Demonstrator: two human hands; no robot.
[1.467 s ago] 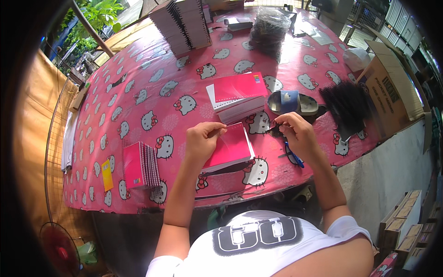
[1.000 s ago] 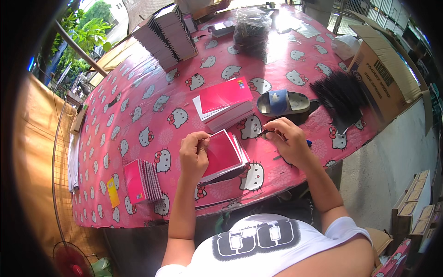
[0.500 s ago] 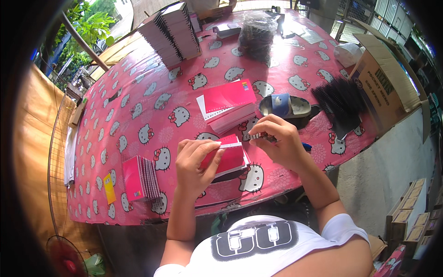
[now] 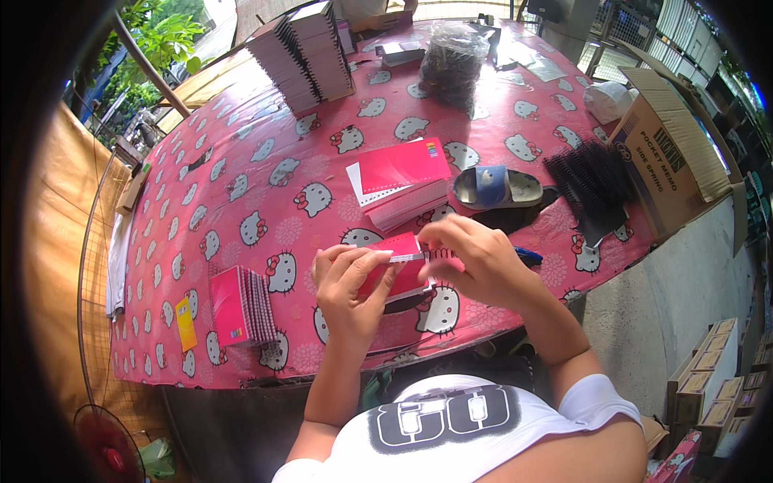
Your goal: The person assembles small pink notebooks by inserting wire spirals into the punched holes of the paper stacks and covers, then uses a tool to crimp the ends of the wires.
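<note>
My left hand (image 4: 348, 283) is closed on a small pink notebook (image 4: 396, 245), its fingers over the top and its thumb at the near side. More pink covers and white pages (image 4: 409, 280) lie just below it. At the notebook's right end my right hand (image 4: 481, 262) pinches a black spiral binding coil (image 4: 442, 254), partly hidden by the fingers. Beyond my hands rests a stack of pink-covered punched sheets (image 4: 405, 167). Bound pink notebooks (image 4: 233, 307) stand piled to the left, near a yellow booklet (image 4: 186, 326).
A blue-strapped slipper (image 4: 498, 187) sits right of the punched stack. Black coils (image 4: 592, 181) lie beside an open carton (image 4: 664, 165). Tall stacks of spiral-bound books (image 4: 302, 68) and a plastic-wrapped dark bundle (image 4: 453, 64) stand far back. Another person's arm (image 4: 385, 19) shows at the far edge.
My right hand has moved left with the coil, up to the notebook's end. My left hand still grips the notebook and has shifted slightly right.
</note>
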